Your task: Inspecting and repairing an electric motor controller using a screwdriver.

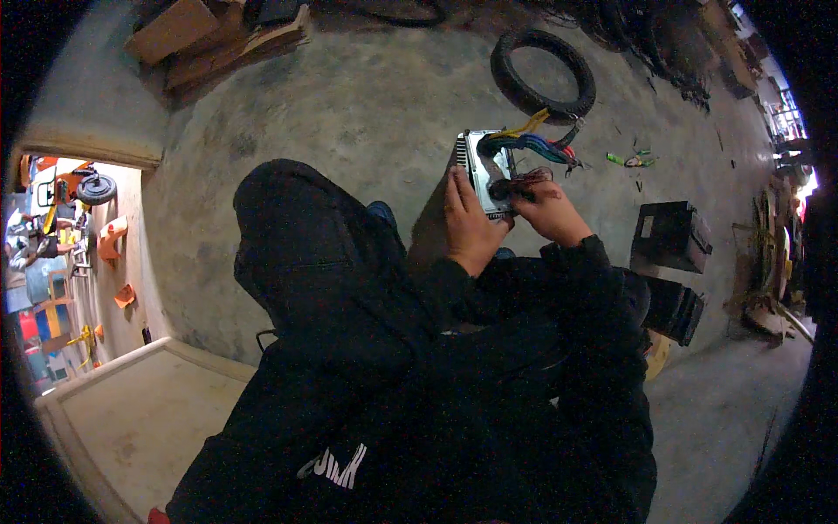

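Observation:
A silver, box-shaped controller (472, 154) with finned edges stands in front of me. Thick bundles of yellow, blue, red, green and black wires (543, 148) spill from its far end toward the right. My left hand (471, 225) grips the near left side of the box, fingers laid along its edge. Close beside it, my right hand (554, 212) is closed around a bunch of thin dark and reddish wires (531, 177) at the box's right side. Its fingertips partly hide where those wires meet the case.
A black tyre (499, 74) lies on the concrete floor (349, 96) beyond the wires. Green-handled cutters (630, 160) rest to the right. Two black boxes (670, 234) stand by my right leg. Cardboard (236, 57) lies at the far left, near a bright doorway.

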